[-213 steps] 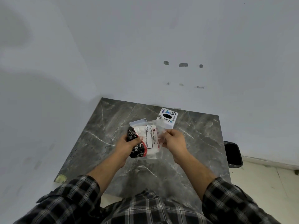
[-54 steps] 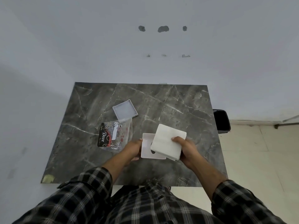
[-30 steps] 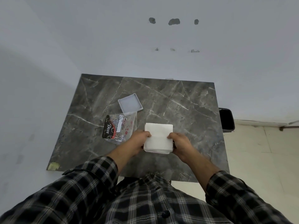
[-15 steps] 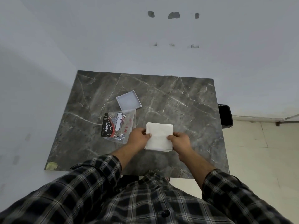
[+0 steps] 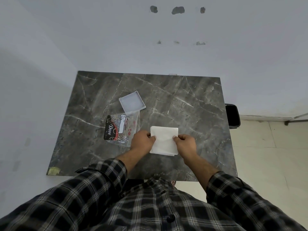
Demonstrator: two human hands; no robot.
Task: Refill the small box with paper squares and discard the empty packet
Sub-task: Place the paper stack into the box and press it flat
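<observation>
The stack (image 5: 164, 140) of paper squares is pinched at its two side edges by the left hand (image 5: 141, 141) and right hand (image 5: 185, 142), low over the worktop (image 5: 191, 100). It looks light, soft and prone to fanning, so edge holds seem best. The packet (image 5: 120, 128) lies left, beside the lid (image 5: 132, 102).

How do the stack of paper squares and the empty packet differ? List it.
1. The stack of paper squares is plain white; the empty packet is clear plastic with black and red print.
2. The stack is pinched between the left hand and right hand; the packet lies untouched.
3. The stack looks thick and square-edged; the packet is flat and crumpled.
Both are over the marble table.
</observation>
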